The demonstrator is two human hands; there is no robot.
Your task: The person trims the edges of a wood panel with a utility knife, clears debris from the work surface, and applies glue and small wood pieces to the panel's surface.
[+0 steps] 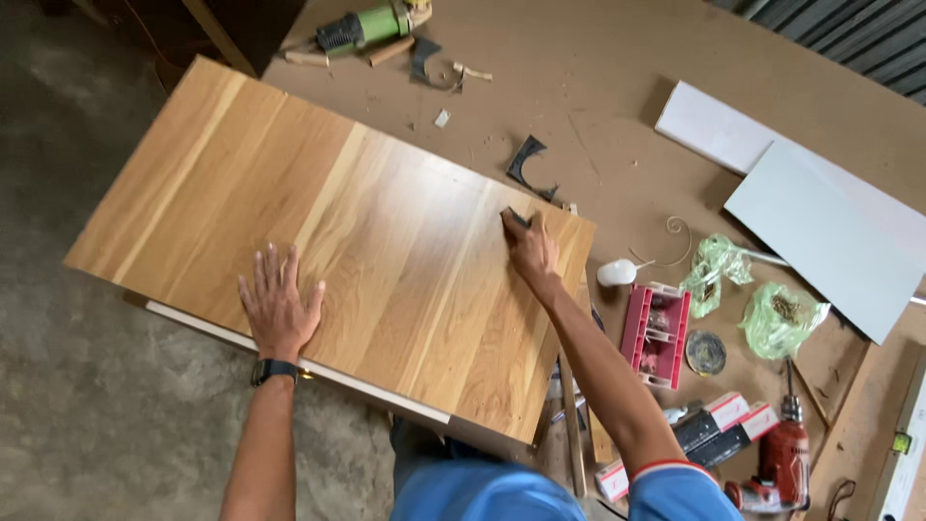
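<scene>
honey-coloured wood, glossy and striped with paler and darker grain, makes up the large rectangular panel (328,241) that is spread beneath both hands and overhangs the workbench (598,116) on the left-hand side. the left hand (280,304) is laid flat on the panel's near portion, fingers splayed wide and released, nothing being gripped; a dark watch (274,370) is worn at its wrist. the right hand (532,253) is pressed down near the panel's far right corner, its fingers curled and clenched over a small dark block (518,219), only a corner of which is seen beyond the fingertips. a thin pale edge is shown along the panel's near side, just below the left wrist.

to the right of the right hand, on the matte brown board of the bench, a small white rounded object (617,273) is seen near, then a red plastic case (656,333) with open compartments. further right, two crumpled green plastic bags (762,299) are lain beside two flat white boards (820,203). below the right forearm, a red power drill (781,463) is rested by small red-and-white boxes (743,420). well beyond both hands, at the bench's far edge, a green power tool (367,27) is placed among wood scraps, and a dark angular offcut (526,162) is found just beyond the right hand.
</scene>
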